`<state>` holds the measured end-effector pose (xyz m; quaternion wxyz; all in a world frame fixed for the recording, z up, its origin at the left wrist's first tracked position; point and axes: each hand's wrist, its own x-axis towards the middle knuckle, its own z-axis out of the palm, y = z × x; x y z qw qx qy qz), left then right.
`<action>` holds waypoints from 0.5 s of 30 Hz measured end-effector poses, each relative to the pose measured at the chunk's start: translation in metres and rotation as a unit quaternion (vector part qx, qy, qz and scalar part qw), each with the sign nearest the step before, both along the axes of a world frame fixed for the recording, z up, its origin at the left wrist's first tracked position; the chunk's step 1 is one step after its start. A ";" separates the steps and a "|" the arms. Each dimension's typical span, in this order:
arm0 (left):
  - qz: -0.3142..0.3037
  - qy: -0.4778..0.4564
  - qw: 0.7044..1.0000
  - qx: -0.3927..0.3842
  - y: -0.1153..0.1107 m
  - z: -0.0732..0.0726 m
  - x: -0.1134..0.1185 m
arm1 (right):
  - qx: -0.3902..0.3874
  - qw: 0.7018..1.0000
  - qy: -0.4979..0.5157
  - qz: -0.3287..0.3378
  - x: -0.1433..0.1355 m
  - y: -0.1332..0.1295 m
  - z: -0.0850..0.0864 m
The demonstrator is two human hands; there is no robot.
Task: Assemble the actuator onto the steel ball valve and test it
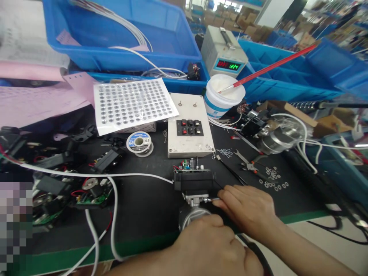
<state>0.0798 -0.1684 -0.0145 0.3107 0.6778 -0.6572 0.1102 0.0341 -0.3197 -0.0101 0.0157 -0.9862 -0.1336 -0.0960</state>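
Note:
Just in front of me on the black mat is a device with a black housing (192, 180), a small circuit board (188, 165) along its far side and a metal bracket. A white cable runs into its left side. Nearest me is its round silver metal body (193, 217), with my left hand (211, 243) closed over it and partly hiding it. My right hand (248, 205) is closed at the bracket's right side, pinching a thin metal tool (211, 199). Most of that tool is covered by the fingers, so its kind does not show.
Beyond the device stands a beige switch box (189, 109), with a solder spool (140, 143) to its left. Pliers (251, 165) and small washers (270, 184) lie right. A white tub (221, 105), a power supply (224, 51) and a blue bin (123, 57) stand behind. Circuit assemblies (92, 189) sit left.

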 end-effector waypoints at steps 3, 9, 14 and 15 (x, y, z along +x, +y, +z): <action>-0.001 -0.024 1.000 -0.001 0.002 0.014 -0.004 | -0.042 0.996 0.079 0.021 -0.005 -0.002 0.023; -0.041 -0.015 0.996 0.079 0.011 0.018 -0.014 | -0.146 0.983 0.113 0.014 -0.004 0.019 0.073; -0.038 0.000 0.993 0.111 0.014 0.018 -0.017 | -0.215 0.964 0.158 0.019 0.014 0.052 0.088; -0.027 0.006 0.994 0.106 0.014 0.019 -0.017 | -0.215 0.964 0.155 0.025 0.016 0.058 0.087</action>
